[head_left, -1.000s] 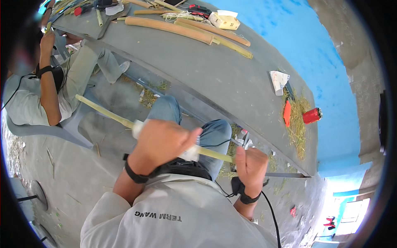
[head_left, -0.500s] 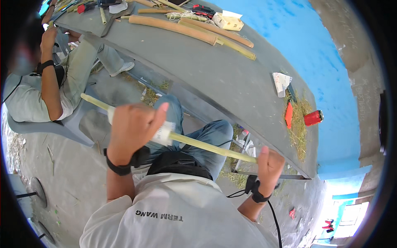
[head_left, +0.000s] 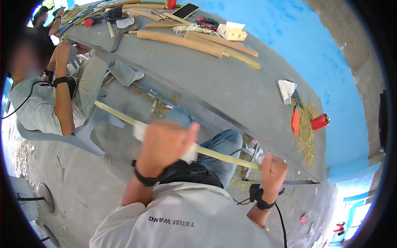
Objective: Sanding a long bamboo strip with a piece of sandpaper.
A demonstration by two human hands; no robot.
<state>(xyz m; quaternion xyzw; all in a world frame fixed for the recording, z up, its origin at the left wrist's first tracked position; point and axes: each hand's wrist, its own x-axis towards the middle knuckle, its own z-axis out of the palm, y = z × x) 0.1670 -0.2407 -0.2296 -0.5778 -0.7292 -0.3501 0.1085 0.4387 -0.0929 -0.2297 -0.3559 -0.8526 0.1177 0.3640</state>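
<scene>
A thin, pale green bamboo stick (head_left: pixel 225 158) slants across my lap, its far left end jutting out past my left hand. Closed around a white paper-like sheet (head_left: pixel 139 130), my left hand (head_left: pixel 165 144) grips the stick through it; the hand is slightly blurred and its thumb lies along the top. The inner side of the sheet is hidden. At the stick's right end, my right hand (head_left: pixel 273 169) is closed in a fist round it, thumb up. Both hands are above my knees, in front of the table edge.
The grey table (head_left: pixel 231 87) bears bamboo pieces (head_left: pixel 180 42), a tissue pack (head_left: pixel 231 32), a phone (head_left: pixel 185 11) and a curved blade (head_left: pixel 120 39). Shavings (head_left: pixel 305 136), a red can (head_left: pixel 320 122) and an orange-red piece (head_left: pixel 295 121) lie right. A person (head_left: pixel 45 99) sits at left.
My left hand has slid with the white sheet along the stick toward my right hand, baring more of the left end. My right hand keeps its hold. The whole view has shifted slightly.
</scene>
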